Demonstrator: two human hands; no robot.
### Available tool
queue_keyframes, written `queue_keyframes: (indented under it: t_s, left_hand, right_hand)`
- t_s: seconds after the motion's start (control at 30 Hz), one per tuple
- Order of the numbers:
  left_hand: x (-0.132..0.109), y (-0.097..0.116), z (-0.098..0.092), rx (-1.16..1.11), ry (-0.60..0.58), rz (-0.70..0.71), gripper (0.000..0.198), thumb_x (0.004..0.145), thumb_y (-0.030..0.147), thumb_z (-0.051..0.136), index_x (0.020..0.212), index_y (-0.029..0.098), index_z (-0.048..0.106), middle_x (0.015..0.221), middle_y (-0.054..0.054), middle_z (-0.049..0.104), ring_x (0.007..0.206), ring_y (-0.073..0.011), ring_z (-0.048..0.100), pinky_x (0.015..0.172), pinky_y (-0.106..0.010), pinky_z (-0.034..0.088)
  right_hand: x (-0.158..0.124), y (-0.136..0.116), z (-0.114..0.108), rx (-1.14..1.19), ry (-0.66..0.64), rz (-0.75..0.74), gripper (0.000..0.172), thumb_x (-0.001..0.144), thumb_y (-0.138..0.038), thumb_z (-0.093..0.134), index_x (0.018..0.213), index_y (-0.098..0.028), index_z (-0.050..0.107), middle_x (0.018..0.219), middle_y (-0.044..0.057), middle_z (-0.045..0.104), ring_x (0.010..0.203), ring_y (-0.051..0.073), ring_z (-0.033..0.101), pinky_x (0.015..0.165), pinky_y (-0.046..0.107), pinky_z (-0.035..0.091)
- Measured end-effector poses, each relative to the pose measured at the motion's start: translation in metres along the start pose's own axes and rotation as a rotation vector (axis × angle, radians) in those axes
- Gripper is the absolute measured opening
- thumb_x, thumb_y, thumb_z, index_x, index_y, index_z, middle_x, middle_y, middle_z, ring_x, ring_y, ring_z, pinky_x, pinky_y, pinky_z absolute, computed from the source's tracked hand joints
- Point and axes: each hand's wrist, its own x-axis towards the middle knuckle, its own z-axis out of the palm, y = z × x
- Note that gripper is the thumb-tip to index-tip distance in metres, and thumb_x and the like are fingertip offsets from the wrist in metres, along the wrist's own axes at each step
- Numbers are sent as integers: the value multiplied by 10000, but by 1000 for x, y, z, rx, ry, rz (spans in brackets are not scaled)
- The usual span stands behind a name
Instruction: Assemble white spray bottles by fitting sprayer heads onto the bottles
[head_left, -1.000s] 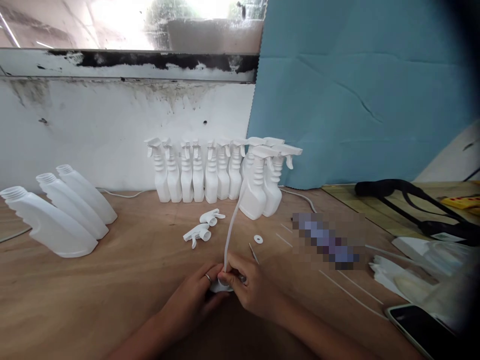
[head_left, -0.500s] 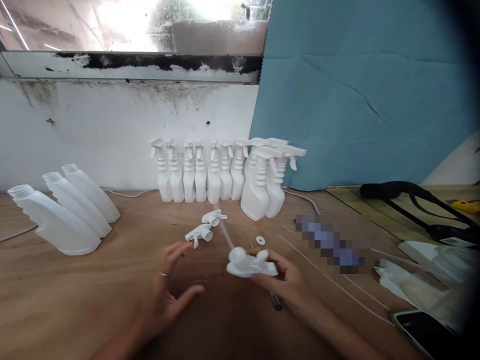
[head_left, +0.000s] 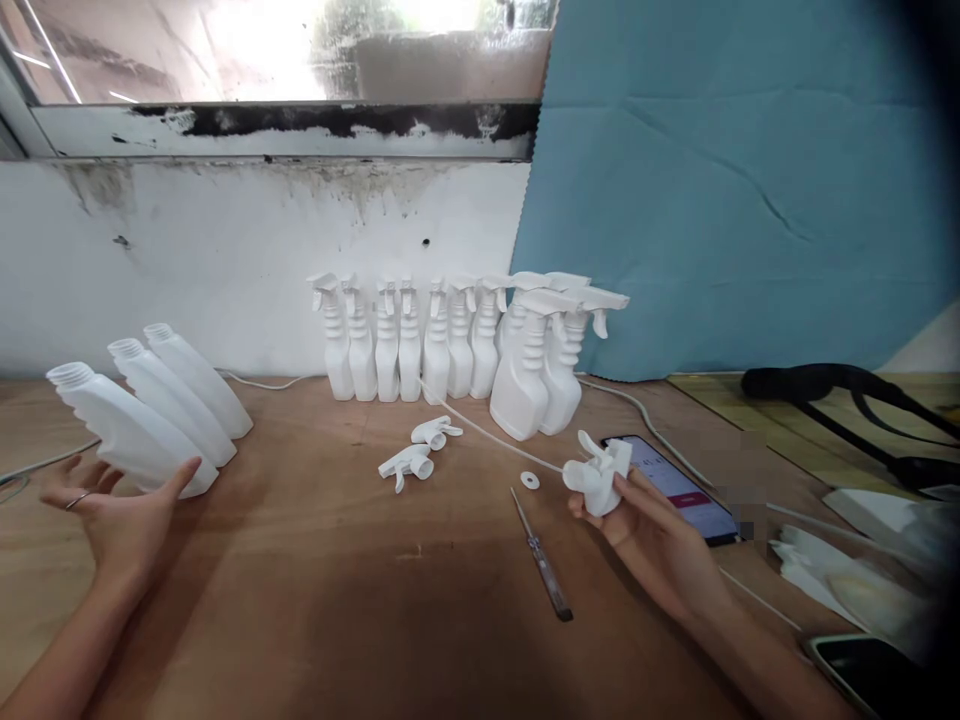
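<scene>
At the left, my left hand (head_left: 124, 520) reaches round the lower part of the nearest uncapped white plastic bottle (head_left: 131, 425), thumb against its base, fingers on the far left side. That bottle leans beside two more uncapped bottles (head_left: 169, 405). My right hand (head_left: 652, 530) grips a white trigger sprayer head (head_left: 600, 480), its nozzle end held in the fingers. A thin dip tube (head_left: 495, 437) runs from the sprayer towards the upper left. Two loose sprayer heads (head_left: 409, 465) and a small white washer (head_left: 529, 480) lie on the wooden table between my hands.
Several assembled spray bottles (head_left: 420, 350) stand along the wall. A screwdriver-like tool (head_left: 547, 570) lies in front. To the right are a phone (head_left: 690, 500), a second phone (head_left: 862, 670), a plastic bag (head_left: 832, 580), a cable (head_left: 652, 420) and a black strap-like object (head_left: 825, 385).
My left hand has moved left from the table's middle to the nearest uncapped bottle. The sprayer head has gone right and up in my right hand, uncovering the screwdriver-like tool.
</scene>
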Motion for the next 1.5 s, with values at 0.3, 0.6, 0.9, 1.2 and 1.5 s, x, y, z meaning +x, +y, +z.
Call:
queue_keyframes:
  t_s: [0.3, 0.6, 0.9, 1.2, 1.5]
  left_hand:
    - [-18, -1, 20, 104, 150, 340, 780, 714, 250, 802, 1374, 281, 387, 1531, -131, 317, 1354, -390, 413, 1057, -577, 424]
    - [-20, 2, 31, 109, -29, 511, 810, 727, 210, 746, 1430, 314, 356, 1511, -170, 349, 1299, -409, 458, 1017, -584, 406]
    - [-19, 3, 30, 62, -17, 599, 839, 713, 180, 745, 1458, 293, 377, 1500, -190, 376, 1278, -439, 467, 994, -623, 399]
    - [-30, 43, 39, -26, -143, 738, 696, 740, 206, 669, 1410, 213, 480, 1519, -209, 345, 1277, -440, 448, 983, -620, 378]
    - [-43, 65, 47, -86, -217, 741, 724, 709, 201, 658, 1413, 200, 487, 1532, -210, 321, 1283, -433, 436, 997, -613, 356]
  right_hand:
    - [4, -4, -9, 143, 112, 10, 155, 815, -416, 709, 852, -273, 660, 871, -15, 732, 687, 160, 666, 723, 317, 573]
    - [5, -17, -8, 196, 229, -84, 164, 775, -364, 750, 860, -246, 673, 882, 5, 702, 714, 155, 626, 617, 284, 582]
    - [2, -14, -9, 84, 148, -79, 270, 707, -417, 804, 845, -251, 642, 846, -5, 717, 657, 165, 653, 648, 303, 577]
    - [-16, 17, 19, -87, 44, -81, 241, 823, -427, 741, 931, -240, 634, 872, -6, 712, 627, 80, 519, 604, 164, 479]
    - [-40, 28, 28, -465, -276, 47, 456, 839, -478, 686, 1200, -254, 518, 1070, 61, 686, 796, 169, 630, 728, 292, 516]
